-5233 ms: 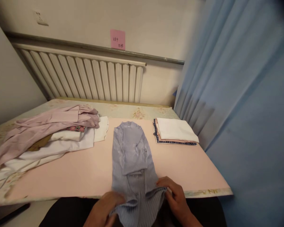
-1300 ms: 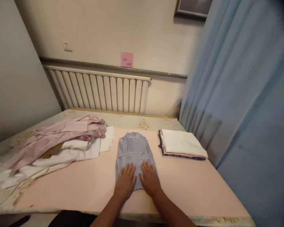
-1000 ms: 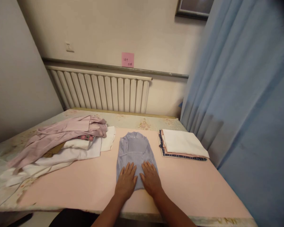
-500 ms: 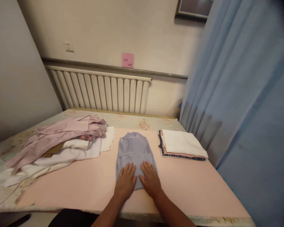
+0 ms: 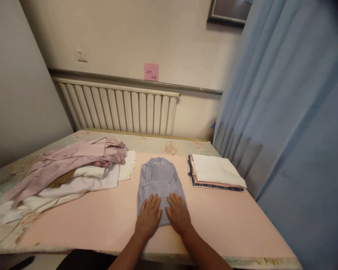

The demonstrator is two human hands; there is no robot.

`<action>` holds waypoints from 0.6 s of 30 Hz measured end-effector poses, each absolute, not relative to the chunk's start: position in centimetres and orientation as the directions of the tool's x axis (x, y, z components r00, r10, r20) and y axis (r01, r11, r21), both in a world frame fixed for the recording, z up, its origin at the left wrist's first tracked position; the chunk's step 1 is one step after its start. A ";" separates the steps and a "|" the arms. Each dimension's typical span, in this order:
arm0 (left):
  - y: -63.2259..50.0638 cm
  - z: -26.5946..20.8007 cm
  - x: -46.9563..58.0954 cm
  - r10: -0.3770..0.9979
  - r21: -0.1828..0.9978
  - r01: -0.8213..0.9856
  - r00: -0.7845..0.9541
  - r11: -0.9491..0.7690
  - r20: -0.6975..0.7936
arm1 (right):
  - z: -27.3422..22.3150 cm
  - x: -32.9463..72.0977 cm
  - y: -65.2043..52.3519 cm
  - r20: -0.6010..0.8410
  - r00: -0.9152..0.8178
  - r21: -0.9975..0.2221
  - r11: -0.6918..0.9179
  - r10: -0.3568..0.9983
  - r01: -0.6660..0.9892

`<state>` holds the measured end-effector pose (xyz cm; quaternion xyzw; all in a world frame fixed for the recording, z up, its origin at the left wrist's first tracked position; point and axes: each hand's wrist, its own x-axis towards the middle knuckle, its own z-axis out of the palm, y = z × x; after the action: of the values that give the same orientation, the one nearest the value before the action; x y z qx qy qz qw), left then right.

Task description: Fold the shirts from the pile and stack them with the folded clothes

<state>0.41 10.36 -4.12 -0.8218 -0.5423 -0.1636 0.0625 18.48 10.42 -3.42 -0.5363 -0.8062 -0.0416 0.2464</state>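
A blue-grey striped shirt point(image 5: 161, 180), folded into a long narrow shape, lies on the pink cloth point(image 5: 101, 221) with its collar end away from me. My left hand point(image 5: 149, 215) rests flat on the near left part of the shirt, fingers stretched out. On the near right part lies my right hand point(image 5: 178, 213), also flat with its fingers spread. The thumbs point toward each other with a strip of shirt showing between them. Neither hand grips the fabric. The palms cover some of the shirt's near end.
To the left is a loose heap of clothes with a pink shirt point(image 5: 81, 150) on top and white garments point(image 5: 101, 183) below. A neat stack of folded clothes point(image 5: 216, 170) stands at the right, beside a blue curtain point(image 5: 259, 112). A radiator point(image 5: 118, 108) runs behind the table.
Almost nothing differs. The view has shifted very slightly; both hands stay flat on the shirt in the same place.
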 end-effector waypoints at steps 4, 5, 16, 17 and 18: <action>10.5 -4.4 0.4 0.858 0.068 0.908 0.364 -0.414 0.362 | -3.4 18.5 10.4 0.438 -0.297 -0.218 0.421 0.848 0.881; 10.5 -4.5 0.3 0.855 0.068 0.907 0.364 -0.415 0.369 | -3.5 18.5 10.4 0.441 -0.297 -0.221 0.423 0.847 0.878; 10.3 -4.6 0.1 0.849 0.082 0.895 0.381 -0.438 0.367 | -3.6 18.9 10.2 0.462 -0.315 -0.266 0.468 0.829 0.842; 10.2 -4.6 -0.1 0.845 0.085 0.890 0.390 -0.447 0.366 | -3.6 19.2 10.0 0.454 -0.335 -0.268 0.486 0.825 0.832; 10.0 -4.7 -0.4 0.840 0.088 0.883 0.401 -0.460 0.365 | -3.5 19.5 9.7 0.442 -0.364 -0.266 0.508 0.819 0.819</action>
<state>-0.39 10.02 -4.68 -0.8349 -0.5160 -0.1817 0.0599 19.50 9.70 -3.52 -0.4959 -0.8260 0.0002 0.2679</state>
